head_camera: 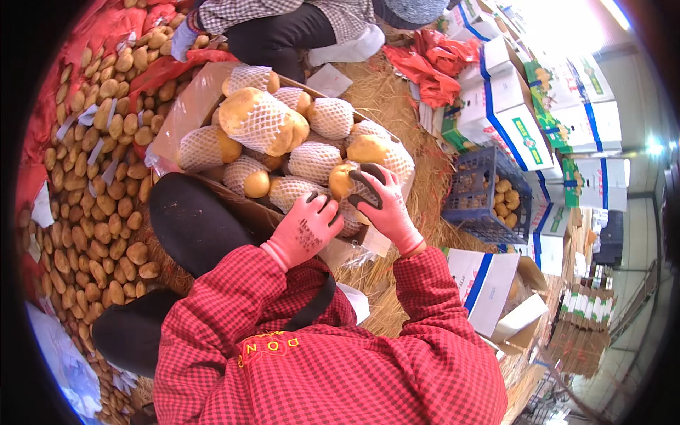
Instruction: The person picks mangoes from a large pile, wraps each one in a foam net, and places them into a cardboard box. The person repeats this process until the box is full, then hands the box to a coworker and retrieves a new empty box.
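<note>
An open cardboard box [183,114] lined with clear plastic stands before me, heaped with large potatoes in white foam net sleeves. My right hand [388,210], in a pink glove with dark fingertips, grips a potato [340,180] at the box's near right side. Just left of it is my left hand [305,228], gloved alike, its fingers curled down against the netted potatoes; what they hold is hidden. One netted potato [295,192] lies beyond the left fingers. A very large potato [249,114] in a net tops the heap.
Loose potatoes [101,234] cover the ground at left, beside red plastic sheeting [114,26]. Another person [287,26] sits beyond the box. At right are a blue plastic crate [473,199] of potatoes, stacked printed cartons [504,117] and an open carton [489,287]. Straw [382,287] covers the floor.
</note>
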Demonstrator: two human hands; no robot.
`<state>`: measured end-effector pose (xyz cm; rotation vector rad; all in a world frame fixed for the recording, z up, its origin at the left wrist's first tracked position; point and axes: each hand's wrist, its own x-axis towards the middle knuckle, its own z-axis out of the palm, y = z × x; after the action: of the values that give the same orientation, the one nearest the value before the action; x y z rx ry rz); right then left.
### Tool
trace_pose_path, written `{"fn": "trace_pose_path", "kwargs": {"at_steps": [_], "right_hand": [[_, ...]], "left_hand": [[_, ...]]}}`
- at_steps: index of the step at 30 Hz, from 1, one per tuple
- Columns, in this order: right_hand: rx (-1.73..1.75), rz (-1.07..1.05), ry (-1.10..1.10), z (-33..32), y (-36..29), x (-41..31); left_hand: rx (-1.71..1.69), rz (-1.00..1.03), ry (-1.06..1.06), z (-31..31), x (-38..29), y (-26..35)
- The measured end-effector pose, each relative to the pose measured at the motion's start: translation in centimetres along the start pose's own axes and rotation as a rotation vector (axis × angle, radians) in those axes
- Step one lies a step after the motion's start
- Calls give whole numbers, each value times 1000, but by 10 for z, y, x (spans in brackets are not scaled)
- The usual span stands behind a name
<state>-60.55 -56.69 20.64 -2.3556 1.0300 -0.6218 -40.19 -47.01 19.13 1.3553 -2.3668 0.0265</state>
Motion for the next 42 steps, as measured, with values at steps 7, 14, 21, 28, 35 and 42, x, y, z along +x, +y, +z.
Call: {"fn": "trace_pose_path", "kwargs": {"at_steps": [7,14,21,28,35,42], "right_hand": [[-223,169,24,3,-48,11],[34,-332,-189,65,-190,98],[32,-930,-730,256,-332,215],[-620,-984,-1209,478,-323,251],[-920,-548,-468,581,-241,340],[-612,-339,-767,595,-289,331]], "left_hand": [[-125,-46,37,-61,-39,-23],[500,-897,220,-276,-308,-120],[295,-1679,245,-229,-569,-122],[-68,-1559,-30,-54,-601,-159],[-265,-1403,10,-11,-576,-180],[-213,-1570,204,-35,-564,-207]]}}
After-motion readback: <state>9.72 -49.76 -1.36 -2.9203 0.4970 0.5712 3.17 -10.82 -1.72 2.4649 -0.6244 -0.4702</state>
